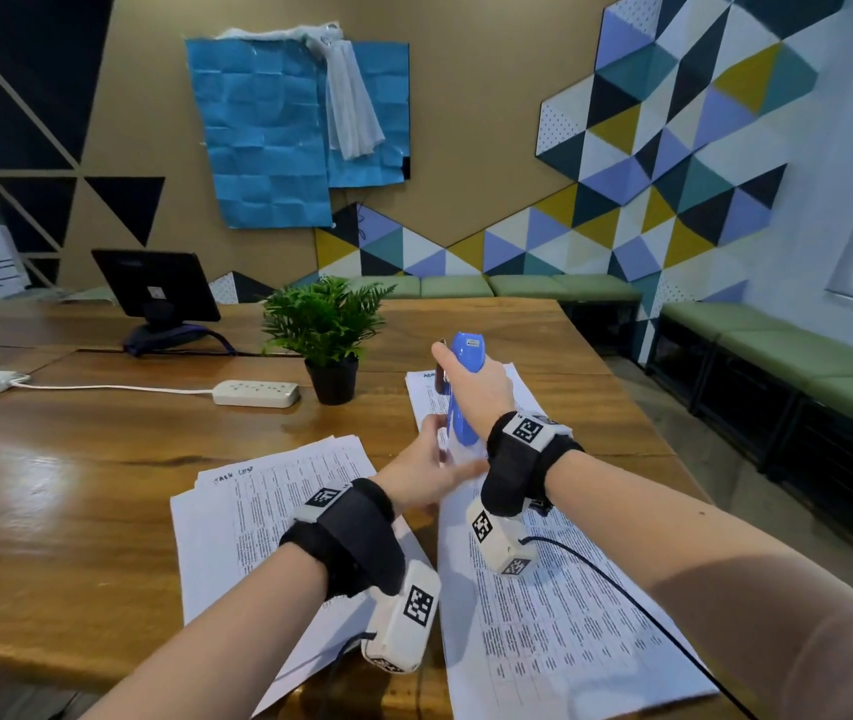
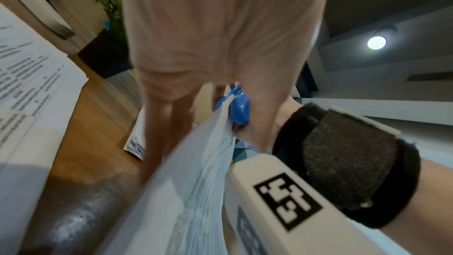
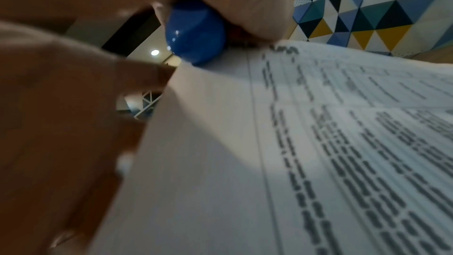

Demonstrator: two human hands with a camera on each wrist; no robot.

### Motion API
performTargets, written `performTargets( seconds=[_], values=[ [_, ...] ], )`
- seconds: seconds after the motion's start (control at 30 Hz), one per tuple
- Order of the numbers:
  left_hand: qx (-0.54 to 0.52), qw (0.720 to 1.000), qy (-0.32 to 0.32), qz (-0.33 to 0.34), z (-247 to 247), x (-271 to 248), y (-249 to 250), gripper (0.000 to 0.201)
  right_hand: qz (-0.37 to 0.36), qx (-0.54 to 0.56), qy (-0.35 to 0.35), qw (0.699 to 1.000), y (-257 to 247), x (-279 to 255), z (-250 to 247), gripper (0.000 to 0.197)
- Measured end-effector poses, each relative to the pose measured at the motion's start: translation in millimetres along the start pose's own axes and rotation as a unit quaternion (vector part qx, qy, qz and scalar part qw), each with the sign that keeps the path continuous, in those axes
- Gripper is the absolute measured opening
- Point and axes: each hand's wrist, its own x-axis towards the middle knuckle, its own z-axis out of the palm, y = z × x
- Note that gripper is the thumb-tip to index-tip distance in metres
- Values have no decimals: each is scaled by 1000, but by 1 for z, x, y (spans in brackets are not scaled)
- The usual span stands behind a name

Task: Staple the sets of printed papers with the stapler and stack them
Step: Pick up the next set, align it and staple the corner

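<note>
My right hand [image 1: 481,392] grips a blue stapler [image 1: 461,376] and holds it upright above the table, nose down. The stapler's mouth sits over the lifted top-left corner of a printed paper set [image 1: 570,615]. My left hand [image 1: 432,472] holds that corner up at the stapler, its fingers along the sheet's edge. The left wrist view shows the paper's edge [image 2: 196,181] entering the stapler [image 2: 239,108]. In the right wrist view the stapler [image 3: 196,34] meets the printed sheet [image 3: 294,143]. Another paper stack [image 1: 268,511] lies to the left, and a further sheet [image 1: 427,402] lies behind the hands.
On the wooden table [image 1: 76,485] stand a potted fern [image 1: 328,335], a white power strip [image 1: 256,393] with its cable, and a tablet on a stand [image 1: 157,293]. Green benches [image 1: 777,356] run along the patterned wall on the right.
</note>
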Motion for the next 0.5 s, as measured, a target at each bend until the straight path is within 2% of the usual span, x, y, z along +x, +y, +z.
performTargets(
  seconds=[0.07,0.1,0.13,0.2,0.27,0.33,0.4,0.47,0.5],
  values=[
    [6,999,-28,-31,-3,0,-5,83,35,62,-8,997,-4,3,-5,39],
    [6,999,-10,-40,-4,3,-8,88,52,111,0,993,-7,6,-10,36],
    [1,999,13,-50,-4,4,-10,88,68,170,14,983,-11,10,-16,41],
    [-25,996,52,-66,-2,6,-11,78,107,262,59,957,-14,22,-37,59],
    [-53,993,82,-73,0,8,-11,59,145,292,91,941,-10,30,-66,67],
    [-54,990,112,-65,2,8,-11,41,168,247,97,949,10,30,-97,62],
    [-43,990,132,-39,3,7,-9,30,173,127,88,973,41,24,-123,56],
    [-37,991,132,-5,4,7,-7,25,166,-72,50,982,71,12,-145,45],
    [-29,990,135,11,5,7,-6,25,166,-187,13,968,83,5,-153,42]
  ],
)
